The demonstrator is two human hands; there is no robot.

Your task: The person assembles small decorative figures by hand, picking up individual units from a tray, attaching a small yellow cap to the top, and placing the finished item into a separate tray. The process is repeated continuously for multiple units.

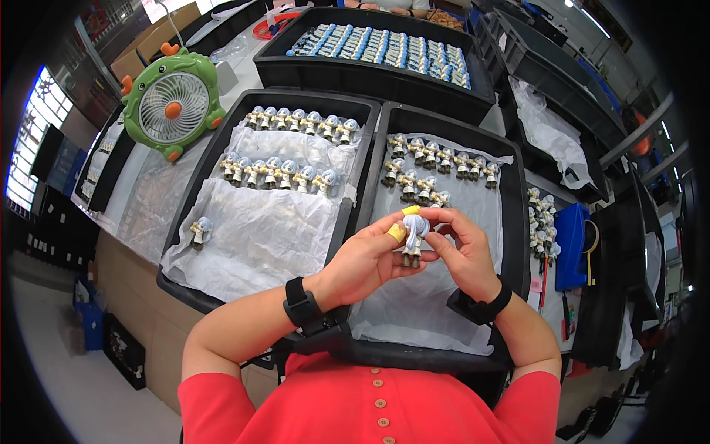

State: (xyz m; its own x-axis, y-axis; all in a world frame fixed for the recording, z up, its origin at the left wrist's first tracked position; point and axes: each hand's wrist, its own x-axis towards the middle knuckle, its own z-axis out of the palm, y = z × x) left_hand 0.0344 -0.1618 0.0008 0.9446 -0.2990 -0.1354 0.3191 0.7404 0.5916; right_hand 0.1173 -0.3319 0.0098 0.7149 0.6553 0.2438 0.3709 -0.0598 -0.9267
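Between both hands, above the right-hand black tray [515, 222], I hold a small figurine [414, 235] with long pale-blue hair and dark feet. My left hand [367, 255] grips it from the left, with yellow tape wrapped on the thumb and a finger. From the other side my right hand [467, 255] pinches it with thumb and fingers. Similar figurines [425, 189] stand in rows in that tray, just beyond my fingers. In the left-hand black tray [194, 185], two rows of figurines [277, 174] rest on white paper, and a single figurine [200, 232] lies near its left side.
A green cartoon-shaped fan [174, 100] stands at the left. Behind is a large black tray [355, 74] full of blue-and-white pieces [381, 48]. More figurines [543, 222] are grouped at the right beside a blue bin [571, 248]. Another person's hands [399, 10] show at the far edge.
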